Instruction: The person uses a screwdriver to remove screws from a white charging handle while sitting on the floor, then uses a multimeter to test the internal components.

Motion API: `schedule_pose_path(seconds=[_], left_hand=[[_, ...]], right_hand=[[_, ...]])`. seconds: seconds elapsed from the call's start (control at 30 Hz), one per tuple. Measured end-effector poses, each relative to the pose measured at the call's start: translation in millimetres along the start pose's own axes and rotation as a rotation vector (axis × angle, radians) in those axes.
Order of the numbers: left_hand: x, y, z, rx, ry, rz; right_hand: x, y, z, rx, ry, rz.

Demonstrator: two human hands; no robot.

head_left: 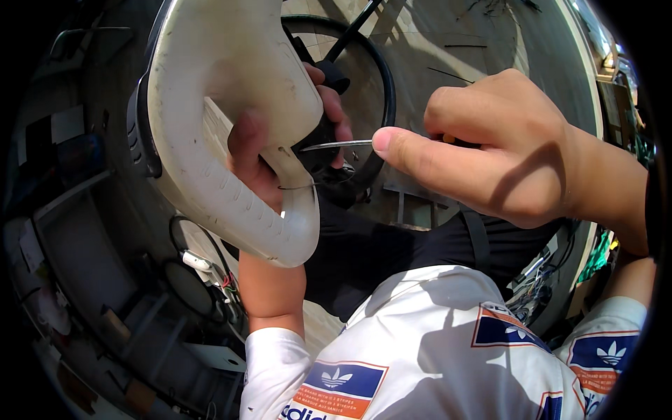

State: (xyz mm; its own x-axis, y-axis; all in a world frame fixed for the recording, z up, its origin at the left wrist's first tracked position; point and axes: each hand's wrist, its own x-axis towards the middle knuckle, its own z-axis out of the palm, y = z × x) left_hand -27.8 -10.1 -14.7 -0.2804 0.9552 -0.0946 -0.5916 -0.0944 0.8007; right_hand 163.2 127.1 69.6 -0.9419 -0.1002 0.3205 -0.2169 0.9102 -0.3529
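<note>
A large cream-white plastic housing (203, 161) with a looped, handle-like end and a dark edge on its left fills the upper left middle. My left hand (252, 150) grips it, the thumb side showing in the loop's opening and the fingers wrapped round the far side. My right hand (497, 147) is closed on a slim pointed metal tool (343, 144), its tip at the loop's right edge beside the left fingers. The tool's handle is mostly hidden in the fist. A thin dark wire (301, 186) crosses the narrow part of the loop below the tip.
Behind the housing stands a black ring-shaped frame (389, 77) with a slanting bar. Thin dark strips (465, 46) lie on the tiled floor. At left are dark shelving (91, 231), a white plug-like piece (196, 261) and cables; at lower right, tangled wires (525, 297).
</note>
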Motion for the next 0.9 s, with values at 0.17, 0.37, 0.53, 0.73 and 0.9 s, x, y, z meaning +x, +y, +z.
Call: schedule_pose_path(seconds=[0.17,0.37,0.53,0.73,0.9], left_hand=[[-0.9,2.9,15.3,0.099,0.099,0.008],[-3.8,3.7,15.7,0.213,0.088,0.053],[-3.9,0.2,14.5,0.158,0.099,0.021],[-1.8,1.1,12.6,0.18,0.039,0.01],[-2.6,5.0,13.9,0.119,0.001,0.007]], right_hand=[[0.2,-2.8,-1.1,0.222,0.061,0.138],[1.5,-6.5,-2.4,0.538,0.041,0.392],[3.5,-6.1,-3.9,0.783,0.034,0.665],[8.4,-4.6,-16.7,1.111,-0.141,1.084],[-5.7,13.9,7.2,0.327,0.123,0.286]])
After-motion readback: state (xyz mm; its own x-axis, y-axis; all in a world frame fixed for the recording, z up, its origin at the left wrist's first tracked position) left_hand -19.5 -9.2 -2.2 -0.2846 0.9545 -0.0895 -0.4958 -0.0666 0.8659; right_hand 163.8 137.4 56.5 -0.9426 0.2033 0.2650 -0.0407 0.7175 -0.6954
